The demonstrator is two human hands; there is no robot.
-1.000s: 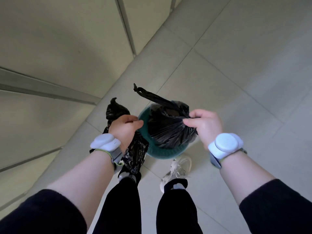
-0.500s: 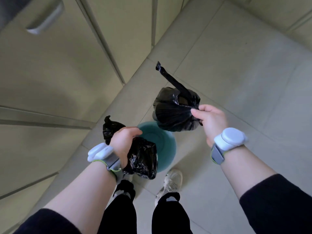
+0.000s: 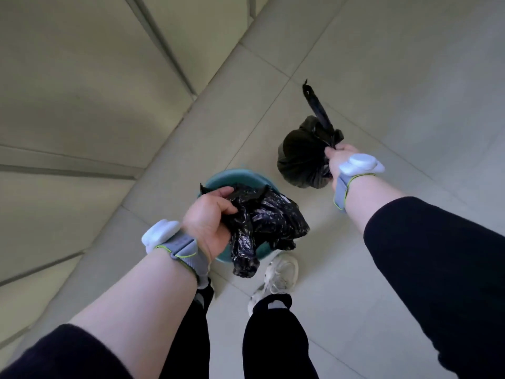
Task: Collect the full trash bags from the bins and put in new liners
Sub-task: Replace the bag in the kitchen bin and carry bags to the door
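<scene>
Tiled floor [image 3: 382, 64] fills most of the view, pale panelled wall [image 3: 82, 91] to the left of both grips. Person's dark-trousered legs and one white sneaker [image 3: 278, 277] below the left grip.

Teal bin [image 3: 235, 177] sits on the floor directly under and beyond the left grip, only its rim showing, the rest covered by the hand and bag. Its inside is mostly hidden, can't tell if lined.

Full trash bag [image 3: 300, 160], black, tied at the neck, hangs just left of the right grip, out of the bin and off to the bin's right, over the floor. Its twisted tail sticks up past the grip.

Crumpled black bag [image 3: 267, 220] bunched just right of the left grip, hanging over the bin's near rim. Can't tell if it is a fresh liner or another used bag.

Right hand [image 3: 337, 160]: grip clenched on the full trash bag at its neck, arm stretched out.
Left hand [image 3: 209, 217]: grip clenched around the crumpled black bag, thumb on top.

White wrist devices [image 3: 161, 233] strapped just behind each grip.
</scene>
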